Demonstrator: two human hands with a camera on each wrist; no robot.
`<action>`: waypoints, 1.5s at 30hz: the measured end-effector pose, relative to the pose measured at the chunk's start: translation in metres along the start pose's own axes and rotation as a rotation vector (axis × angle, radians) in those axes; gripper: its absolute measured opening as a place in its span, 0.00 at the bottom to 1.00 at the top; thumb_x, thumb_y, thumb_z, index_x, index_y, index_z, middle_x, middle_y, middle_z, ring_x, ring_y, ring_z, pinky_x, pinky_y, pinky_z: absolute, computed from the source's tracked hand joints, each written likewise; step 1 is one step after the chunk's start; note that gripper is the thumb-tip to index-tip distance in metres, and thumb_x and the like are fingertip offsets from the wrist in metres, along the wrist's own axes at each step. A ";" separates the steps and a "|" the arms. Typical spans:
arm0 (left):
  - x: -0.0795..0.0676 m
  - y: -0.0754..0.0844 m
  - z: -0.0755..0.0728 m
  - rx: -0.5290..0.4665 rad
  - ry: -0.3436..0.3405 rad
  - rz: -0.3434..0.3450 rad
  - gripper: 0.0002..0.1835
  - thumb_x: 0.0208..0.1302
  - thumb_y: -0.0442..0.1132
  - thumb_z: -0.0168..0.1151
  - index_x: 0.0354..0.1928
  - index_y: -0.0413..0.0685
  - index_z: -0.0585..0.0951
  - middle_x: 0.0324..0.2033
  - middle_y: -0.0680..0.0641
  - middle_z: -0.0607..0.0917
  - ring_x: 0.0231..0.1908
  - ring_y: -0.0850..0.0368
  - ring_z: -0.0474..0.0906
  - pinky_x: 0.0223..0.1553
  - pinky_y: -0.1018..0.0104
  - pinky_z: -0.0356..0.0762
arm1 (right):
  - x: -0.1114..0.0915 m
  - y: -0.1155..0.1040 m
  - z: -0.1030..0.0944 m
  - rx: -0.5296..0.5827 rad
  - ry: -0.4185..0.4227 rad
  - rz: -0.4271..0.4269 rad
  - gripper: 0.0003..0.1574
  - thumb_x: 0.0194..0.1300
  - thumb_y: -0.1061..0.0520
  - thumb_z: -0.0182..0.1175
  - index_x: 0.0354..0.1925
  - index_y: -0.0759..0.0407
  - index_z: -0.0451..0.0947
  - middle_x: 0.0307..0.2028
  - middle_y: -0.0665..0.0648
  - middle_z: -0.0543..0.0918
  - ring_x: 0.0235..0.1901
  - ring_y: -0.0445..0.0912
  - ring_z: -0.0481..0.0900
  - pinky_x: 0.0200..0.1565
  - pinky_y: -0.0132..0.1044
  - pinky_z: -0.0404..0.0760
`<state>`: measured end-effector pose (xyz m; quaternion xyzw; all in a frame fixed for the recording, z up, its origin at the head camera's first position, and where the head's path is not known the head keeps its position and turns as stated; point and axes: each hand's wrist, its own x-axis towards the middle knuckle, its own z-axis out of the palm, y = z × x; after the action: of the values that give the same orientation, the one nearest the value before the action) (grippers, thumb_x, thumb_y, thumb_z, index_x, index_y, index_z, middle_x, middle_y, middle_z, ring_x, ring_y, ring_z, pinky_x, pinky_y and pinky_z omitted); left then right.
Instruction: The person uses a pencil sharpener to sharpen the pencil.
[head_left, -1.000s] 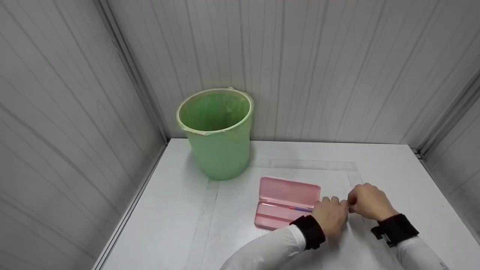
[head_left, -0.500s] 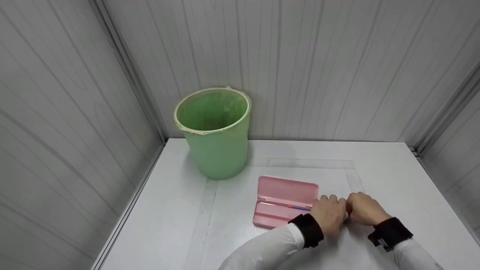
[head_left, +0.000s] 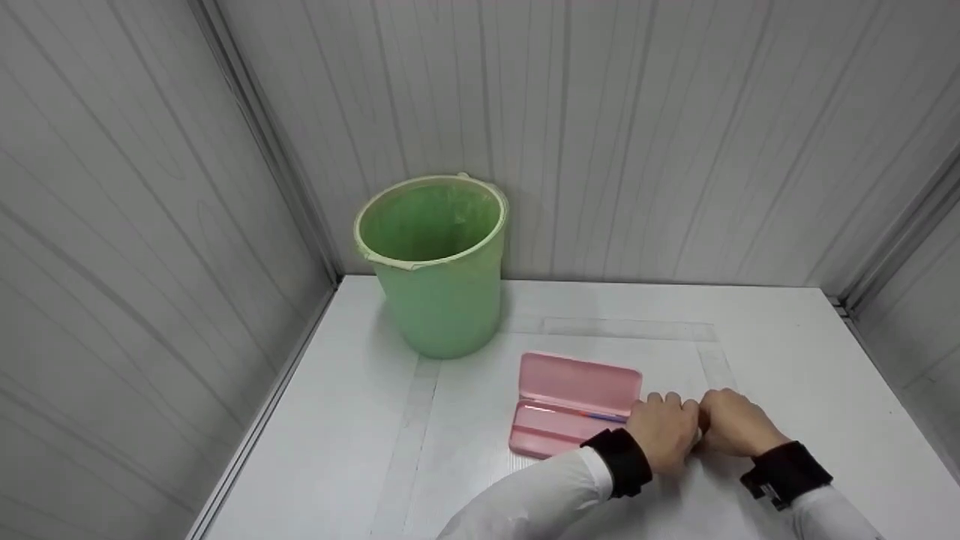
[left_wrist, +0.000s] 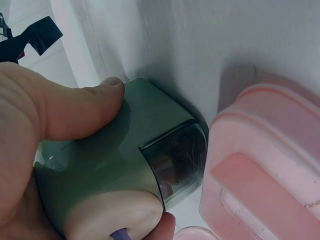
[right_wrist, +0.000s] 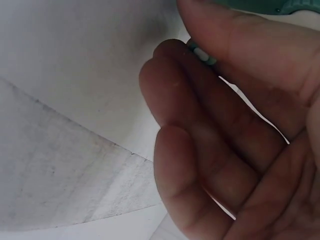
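My left hand holds a green pencil sharpener, thumb on its top. The sharpener has a dark see-through window and a cream round face with a purple pencil in its hole. Beside it, my right hand has its fingers curled. Between thumb and fingers it pinches a small green-and-white crank handle, mostly hidden. The hands hide the sharpener in the head view. An open pink pencil case lies just left of my left hand, with a blue-and-orange pencil inside.
A green bucket stands at the back left of the white table. Clear tape strips mark the tabletop. Grey panel walls rise behind and at both sides.
My right hand has come down and slightly nearer to me since one second ago, staying beside the left. The left hand keeps its hold and the pencil case stays put.
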<state>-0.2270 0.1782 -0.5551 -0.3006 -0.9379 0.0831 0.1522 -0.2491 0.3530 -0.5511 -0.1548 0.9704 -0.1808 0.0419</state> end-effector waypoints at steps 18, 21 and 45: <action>-0.008 0.002 -0.002 -0.028 -0.030 0.000 0.14 0.85 0.62 0.50 0.48 0.65 0.79 0.37 0.61 0.84 0.33 0.63 0.79 0.27 0.67 0.76 | -0.007 -0.008 0.005 -0.025 -0.044 0.038 0.16 0.44 0.60 0.84 0.20 0.52 0.82 0.22 0.49 0.81 0.26 0.45 0.72 0.29 0.40 0.72; -0.008 0.002 -0.002 -0.025 -0.053 -0.005 0.13 0.83 0.63 0.55 0.47 0.66 0.79 0.37 0.61 0.83 0.34 0.64 0.79 0.28 0.68 0.77 | -0.012 -0.002 0.007 0.051 -0.081 -0.038 0.15 0.40 0.60 0.87 0.19 0.50 0.88 0.18 0.45 0.85 0.22 0.39 0.73 0.26 0.35 0.72; -0.011 0.009 -0.006 -0.032 -0.086 0.000 0.18 0.67 0.64 0.71 0.48 0.68 0.77 0.40 0.62 0.83 0.37 0.64 0.80 0.30 0.67 0.78 | -0.046 -0.021 -0.030 0.094 -0.213 -0.195 0.10 0.49 0.57 0.85 0.22 0.43 0.92 0.19 0.36 0.88 0.20 0.29 0.73 0.25 0.31 0.72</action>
<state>-0.2112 0.1791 -0.5541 -0.2992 -0.9447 0.0810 0.1068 -0.2034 0.3590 -0.5142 -0.2642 0.9313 -0.2119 0.1340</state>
